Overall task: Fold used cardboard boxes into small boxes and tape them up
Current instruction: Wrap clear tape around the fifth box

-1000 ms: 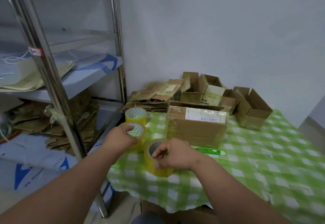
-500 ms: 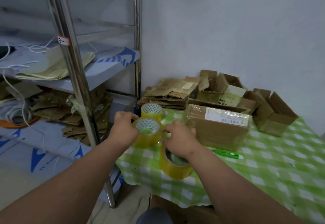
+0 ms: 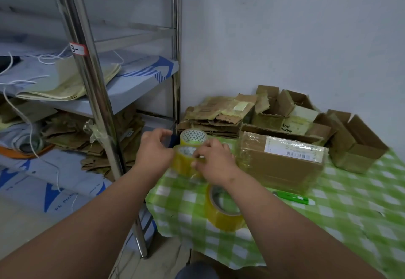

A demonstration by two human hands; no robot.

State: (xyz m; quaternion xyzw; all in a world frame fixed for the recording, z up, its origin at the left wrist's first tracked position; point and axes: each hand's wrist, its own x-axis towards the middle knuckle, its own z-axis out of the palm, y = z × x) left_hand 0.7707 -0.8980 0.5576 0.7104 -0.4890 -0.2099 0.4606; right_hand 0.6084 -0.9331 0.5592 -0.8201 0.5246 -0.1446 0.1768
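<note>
On the green-checked table (image 3: pixel 341 224), the sealed box (image 3: pixel 282 164) lies long side left to right, label up. Just beside it, your left hand (image 3: pixel 153 150) and right hand (image 3: pixel 215 161) both grasp a tape roll (image 3: pixel 183 164), its core opening upward.

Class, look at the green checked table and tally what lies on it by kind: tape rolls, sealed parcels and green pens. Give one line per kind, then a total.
Tape rolls: 3 (far roll, held roll, near roll)
Sealed parcels: 1 (taped parcel)
Green pens: 1 (green pen)
Total: 5
</note>
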